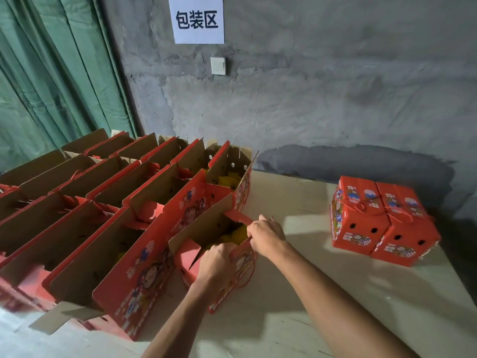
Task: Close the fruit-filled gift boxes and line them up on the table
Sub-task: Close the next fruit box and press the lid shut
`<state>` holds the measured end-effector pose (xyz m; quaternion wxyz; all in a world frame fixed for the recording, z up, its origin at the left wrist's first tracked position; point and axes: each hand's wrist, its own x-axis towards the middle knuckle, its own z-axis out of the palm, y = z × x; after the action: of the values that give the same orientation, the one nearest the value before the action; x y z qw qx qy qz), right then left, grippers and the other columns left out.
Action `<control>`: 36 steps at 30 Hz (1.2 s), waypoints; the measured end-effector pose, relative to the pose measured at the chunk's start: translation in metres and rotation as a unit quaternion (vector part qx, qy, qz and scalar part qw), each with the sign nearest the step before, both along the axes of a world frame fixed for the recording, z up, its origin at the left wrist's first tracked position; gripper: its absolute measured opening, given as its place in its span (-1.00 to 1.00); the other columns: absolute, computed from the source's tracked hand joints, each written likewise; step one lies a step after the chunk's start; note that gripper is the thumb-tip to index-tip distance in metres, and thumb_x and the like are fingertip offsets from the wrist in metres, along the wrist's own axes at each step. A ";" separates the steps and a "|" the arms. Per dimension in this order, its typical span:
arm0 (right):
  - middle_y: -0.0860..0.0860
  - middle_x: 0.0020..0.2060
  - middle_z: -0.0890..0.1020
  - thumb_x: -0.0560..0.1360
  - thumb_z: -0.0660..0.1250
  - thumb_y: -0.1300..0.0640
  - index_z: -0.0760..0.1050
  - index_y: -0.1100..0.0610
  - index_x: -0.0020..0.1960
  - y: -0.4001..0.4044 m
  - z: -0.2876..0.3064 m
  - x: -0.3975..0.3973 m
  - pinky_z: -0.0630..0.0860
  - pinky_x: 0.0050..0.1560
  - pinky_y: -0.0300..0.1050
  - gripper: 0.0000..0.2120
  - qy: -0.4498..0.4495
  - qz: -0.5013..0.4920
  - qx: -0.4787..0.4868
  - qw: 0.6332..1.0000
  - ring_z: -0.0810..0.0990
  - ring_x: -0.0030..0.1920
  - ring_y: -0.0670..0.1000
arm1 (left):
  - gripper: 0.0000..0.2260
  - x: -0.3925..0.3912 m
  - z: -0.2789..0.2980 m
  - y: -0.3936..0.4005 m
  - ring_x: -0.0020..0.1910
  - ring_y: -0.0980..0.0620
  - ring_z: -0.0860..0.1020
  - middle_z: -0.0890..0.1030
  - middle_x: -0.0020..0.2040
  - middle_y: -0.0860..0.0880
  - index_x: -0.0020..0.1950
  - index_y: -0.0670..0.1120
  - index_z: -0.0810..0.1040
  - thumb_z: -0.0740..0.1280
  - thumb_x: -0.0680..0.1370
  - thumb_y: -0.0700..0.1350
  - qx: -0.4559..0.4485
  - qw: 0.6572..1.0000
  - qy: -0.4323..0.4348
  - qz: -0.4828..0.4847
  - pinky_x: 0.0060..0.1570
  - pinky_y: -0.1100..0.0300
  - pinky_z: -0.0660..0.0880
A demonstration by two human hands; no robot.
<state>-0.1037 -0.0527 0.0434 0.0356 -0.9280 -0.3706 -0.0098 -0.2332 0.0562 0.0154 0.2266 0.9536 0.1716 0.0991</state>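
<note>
An open red gift box point(206, 229) with yellow fruit point(238, 235) inside stands at the near end of the right row on the table point(309, 293). My left hand point(215, 260) grips the box's near right wall at its top edge. My right hand point(265, 235) pinches the same wall's edge by a red side flap point(238, 217). Two closed red boxes point(382, 220) stand side by side at the table's right. Behind the held box is another open box point(232, 174) showing fruit.
Several open red boxes point(85, 202) with raised brown flaps fill the table's left half in rows. A grey concrete wall point(309, 99) with a white paper sign point(196, 19) and a light switch point(218, 65) lies behind. A green curtain point(51, 73) hangs at left.
</note>
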 end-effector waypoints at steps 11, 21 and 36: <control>0.04 -0.11 0.73 0.51 0.46 0.01 0.72 0.07 -0.03 -0.108 0.019 -0.018 0.61 0.11 -0.03 -0.85 0.057 -0.043 -0.012 0.997 0.68 -0.02 0.08 | -0.79 -0.001 0.002 -0.068 -0.20 0.04 0.62 0.70 -0.10 0.08 0.09 0.03 0.70 0.28 0.66 0.02 -0.006 0.996 -0.007 -0.094 -0.18 0.10 0.57; -0.04 -0.35 0.67 0.37 0.56 -0.20 0.68 0.07 -0.21 -0.183 0.020 -0.034 0.42 -0.32 -0.19 -0.67 0.142 -0.077 -0.037 0.986 0.60 -0.32 -0.04 | -0.74 0.004 0.017 -0.108 0.07 -0.05 0.64 0.70 0.12 0.06 0.22 0.27 0.65 0.34 0.61 -0.03 0.013 0.978 0.043 -0.204 -0.13 0.22 0.44; -0.07 -0.53 0.41 0.34 0.33 -0.56 0.45 0.08 -0.39 -0.256 -0.012 -0.044 0.24 -0.36 -0.09 -0.33 0.324 -0.205 0.112 0.917 0.39 -0.52 -0.06 | -0.80 0.029 0.026 -0.145 0.09 -0.05 0.63 0.69 0.16 -0.11 0.12 -0.16 0.71 0.35 0.58 -0.13 -0.041 0.942 0.207 -0.262 0.14 0.15 0.54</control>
<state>-0.1478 -0.3083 0.0316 0.2543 -0.9259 -0.1374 0.2432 -0.2043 -0.0891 0.0419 0.2426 0.9544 -0.0377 -0.1701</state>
